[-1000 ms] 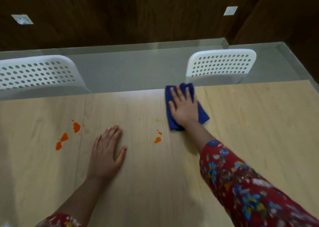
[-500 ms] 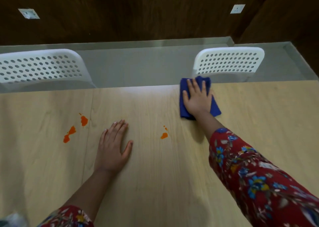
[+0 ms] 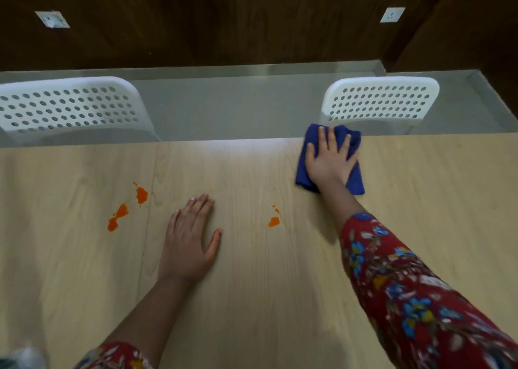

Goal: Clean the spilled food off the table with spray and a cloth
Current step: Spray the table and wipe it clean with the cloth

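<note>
The left hand [image 3: 189,242] lies flat, palm down, fingers straight; the right hand [image 3: 329,162] reaches far forward, fingers spread, apparently pressing down.

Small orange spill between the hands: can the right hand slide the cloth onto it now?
Probably yes. The right hand presses the blue cloth flat at the far edge; only bare table lies between it and the small orange spill. The left hand rests clear of that path.
</note>
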A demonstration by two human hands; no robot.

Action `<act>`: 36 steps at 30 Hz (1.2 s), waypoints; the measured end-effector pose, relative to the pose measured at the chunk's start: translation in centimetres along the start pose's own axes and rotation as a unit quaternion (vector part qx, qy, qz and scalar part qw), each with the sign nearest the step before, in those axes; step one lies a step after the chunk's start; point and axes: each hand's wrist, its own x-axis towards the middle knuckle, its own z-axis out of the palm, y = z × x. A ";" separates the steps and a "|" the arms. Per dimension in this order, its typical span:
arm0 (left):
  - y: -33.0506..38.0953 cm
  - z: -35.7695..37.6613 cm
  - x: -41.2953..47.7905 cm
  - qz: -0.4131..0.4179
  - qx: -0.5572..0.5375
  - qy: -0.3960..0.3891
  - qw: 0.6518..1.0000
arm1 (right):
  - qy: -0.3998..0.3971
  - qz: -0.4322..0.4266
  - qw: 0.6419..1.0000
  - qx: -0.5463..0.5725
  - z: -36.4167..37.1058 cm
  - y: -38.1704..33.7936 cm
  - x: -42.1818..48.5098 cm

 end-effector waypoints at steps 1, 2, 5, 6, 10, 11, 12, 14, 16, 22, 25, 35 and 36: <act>0.0 0.0 0.0 -0.001 -0.002 -0.001 1.000 | -0.008 -0.039 0.999 0.004 0.6 -2.0 -0.4; 0.0 -0.1 0.0 -0.003 -0.002 -0.002 1.000 | -0.012 -0.096 0.995 0.005 1.2 -4.0 -1.8; 0.0 -0.2 -0.1 -0.004 -0.009 0.000 1.000 | -0.037 -0.280 0.959 -0.007 2.5 -5.9 -9.8; 0.1 -0.3 -0.1 0.000 -0.017 0.001 1.000 | -0.043 -0.318 0.947 -0.009 2.6 -4.8 -12.0; -0.7 -1.8 -0.7 0.004 -0.052 0.020 0.998 | -0.027 -0.223 0.974 -0.026 1.9 1.4 -12.0; -1.5 -2.4 -1.2 0.005 -0.038 0.024 0.999 | -0.011 -0.164 0.986 -0.031 1.6 1.8 -10.5; -2.7 -3.3 -1.8 0.007 -0.017 0.026 0.999 | -0.003 -0.119 0.992 -0.030 1.4 1.3 -8.8; -5.6 -4.6 -3.2 0.010 0.024 0.013 1.000 | -0.002 -0.082 0.997 -0.013 1.2 -1.5 -6.3; -8.1 -5.5 -5.3 -0.013 0.046 0.009 0.999 | -0.011 -0.116 0.993 -0.005 2.0 -6.0 -6.3; -9.7 -5.1 -6.9 -0.087 0.034 0.027 0.995 | -0.079 -0.418 0.905 -0.011 4.0 -7.4 -17.6; -9.8 -4.8 -6.9 -0.090 0.029 0.044 0.995 | -0.029 -0.317 0.947 -0.038 3.7 -6.1 -12.8; -10.0 -4.9 -6.9 -0.109 0.019 0.065 0.992 | -0.062 -0.420 0.904 -0.050 5.8 -17.8 -14.0; -9.9 -5.0 -6.9 -0.112 0.016 0.066 0.991 | -0.078 -0.473 0.876 -0.051 5.8 -16.4 -15.9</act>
